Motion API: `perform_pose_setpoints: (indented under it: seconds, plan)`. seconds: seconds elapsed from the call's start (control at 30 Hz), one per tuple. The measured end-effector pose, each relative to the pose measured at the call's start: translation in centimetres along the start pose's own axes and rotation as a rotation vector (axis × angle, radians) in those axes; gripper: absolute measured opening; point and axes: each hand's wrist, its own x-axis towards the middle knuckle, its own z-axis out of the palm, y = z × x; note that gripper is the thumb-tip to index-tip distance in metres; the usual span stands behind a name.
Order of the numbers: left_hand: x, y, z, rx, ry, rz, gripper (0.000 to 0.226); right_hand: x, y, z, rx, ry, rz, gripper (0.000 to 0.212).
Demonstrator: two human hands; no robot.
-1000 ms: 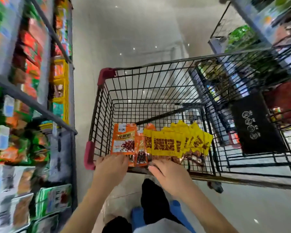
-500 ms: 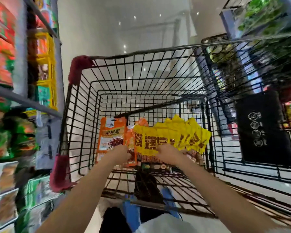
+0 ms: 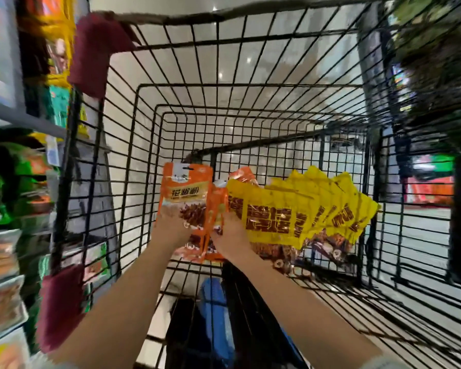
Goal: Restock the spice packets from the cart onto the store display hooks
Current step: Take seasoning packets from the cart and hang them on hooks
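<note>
Both hands are inside the wire cart (image 3: pixel 250 85), at centre frame, and both meet the stock at its lower end. The left hand (image 3: pixel 171 231) lies against the bottom of the front orange packet (image 3: pixel 184 193). The right hand (image 3: pixel 230 239) is just beside it, at the lower left corner of the fan of yellow packets (image 3: pixel 274 217), which spreads away toward the right of the frame. More orange packets sit between the two groups, partly hidden. Finger state: on each hand the fingers are blurred against the printing and partly covered by the packets, so I cannot tell whether they pinch the packets or only rest on them. Governing relation: the packets stand with their long axis running up the frame, away from the wrists. The hang slot (image 3: pixel 187 168) of the orange packet is at its top edge, the end farthest from the fingers. The display shelving (image 3: pixel 3 251) occupies the left edge of the frame, outside the cart wall, and its hooks cannot be made out in the blur. In my judgement the left hand, with the orange packet, is the nearer to that shelving. A lift from the bottom end would present the slotted end first, provided the packet is not allowed to fold over. No packet is yet on the display.
</note>
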Motion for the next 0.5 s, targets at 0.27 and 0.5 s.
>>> perform_pose_setpoints:
  seconds: [0.27,0.5]
  plan:
    - [-0.4,1.1,1.2,-0.048,0.009,0.064,0.084,2.4,-1.8,1.8,0.535,0.110,0.271,0.029]
    - [-0.6,0.9,0.1,-0.214,0.032,0.126,0.038,3.2,-2.4,1.0,0.599,0.177,0.256,0.026]
